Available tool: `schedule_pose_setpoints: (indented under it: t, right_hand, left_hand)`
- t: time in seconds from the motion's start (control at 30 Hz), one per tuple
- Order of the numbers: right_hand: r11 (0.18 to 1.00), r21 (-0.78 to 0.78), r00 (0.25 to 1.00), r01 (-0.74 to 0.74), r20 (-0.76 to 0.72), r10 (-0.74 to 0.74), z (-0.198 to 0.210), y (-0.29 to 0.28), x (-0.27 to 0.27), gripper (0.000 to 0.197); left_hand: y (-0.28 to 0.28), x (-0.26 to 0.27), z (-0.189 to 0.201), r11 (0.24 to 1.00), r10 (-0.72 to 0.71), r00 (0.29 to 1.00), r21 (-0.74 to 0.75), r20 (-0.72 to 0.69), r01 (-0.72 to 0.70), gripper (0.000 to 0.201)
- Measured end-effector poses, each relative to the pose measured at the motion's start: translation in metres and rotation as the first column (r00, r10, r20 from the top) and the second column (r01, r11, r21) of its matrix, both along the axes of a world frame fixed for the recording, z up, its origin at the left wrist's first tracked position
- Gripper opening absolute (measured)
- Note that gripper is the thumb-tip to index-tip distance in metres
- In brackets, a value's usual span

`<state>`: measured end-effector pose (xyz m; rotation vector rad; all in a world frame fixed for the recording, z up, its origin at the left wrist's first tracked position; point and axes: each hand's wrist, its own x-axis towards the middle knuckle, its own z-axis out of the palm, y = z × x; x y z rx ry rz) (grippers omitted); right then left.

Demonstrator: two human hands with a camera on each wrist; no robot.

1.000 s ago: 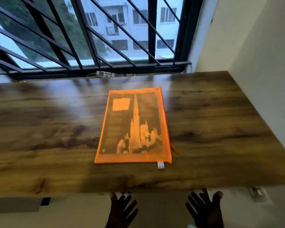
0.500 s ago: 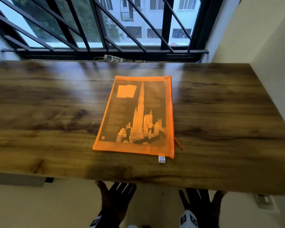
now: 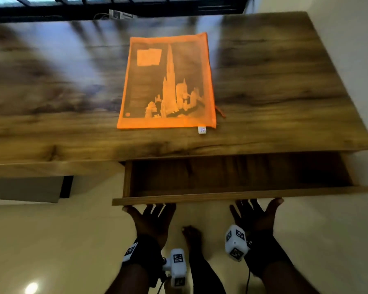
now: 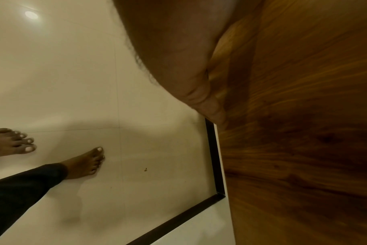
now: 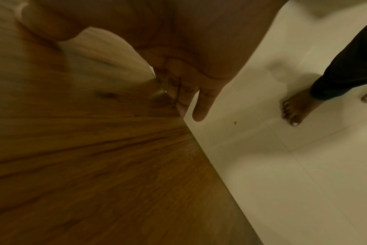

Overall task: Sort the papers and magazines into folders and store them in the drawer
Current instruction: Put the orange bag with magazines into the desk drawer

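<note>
Orange mesh folder (image 3: 167, 81), with a magazine showing a tall tower seen through it, is shown lying flat on the wooden counter (image 3: 274, 85), near its middle. Below the front edge the drawer (image 3: 232, 195) is seen pulled out, its inside dark. The left hand (image 3: 152, 221) and the right hand (image 3: 256, 217) are placed under the drawer's front panel, well apart; the fingers are spread and nearly straight against the wood, nothing being gripped. Bare feet (image 4: 84, 163) are visible on the pale tiled floor (image 4: 73, 82).
</note>
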<state>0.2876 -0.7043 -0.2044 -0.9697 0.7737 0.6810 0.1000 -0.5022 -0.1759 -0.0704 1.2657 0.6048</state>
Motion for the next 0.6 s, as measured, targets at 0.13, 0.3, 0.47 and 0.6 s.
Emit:
schedule_pose_setpoints:
  t: [0.13,0.3,0.47,0.6]
  right_hand:
    - [0.998,0.009,0.998,-0.067,-0.017,0.068,0.020,0.004,-0.025,0.113]
    - [0.998,0.027,0.998,-0.048,0.043,0.047,0.022,-0.025,-0.058,0.104]
    - [0.995,0.018,0.992,-0.099,0.084,0.098,0.030,-0.051,-0.080,0.108]
    - [0.981,-0.043,0.973,-0.188,0.130,0.192,0.037,-0.066,-0.095,0.104]
  left_hand:
    - [-0.023,-0.025,0.000,0.999,0.045,0.996,0.015,0.083,-0.047,0.097]
    - [-0.053,-0.059,0.003,0.998,0.053,0.986,0.013,0.157,-0.055,0.086]
    - [-0.075,-0.084,0.001,0.999,-0.042,0.993,-0.013,0.109,0.044,0.097]
    - [-0.082,-0.099,0.002,0.988,-0.144,0.984,-0.034,0.102,0.148,0.095]
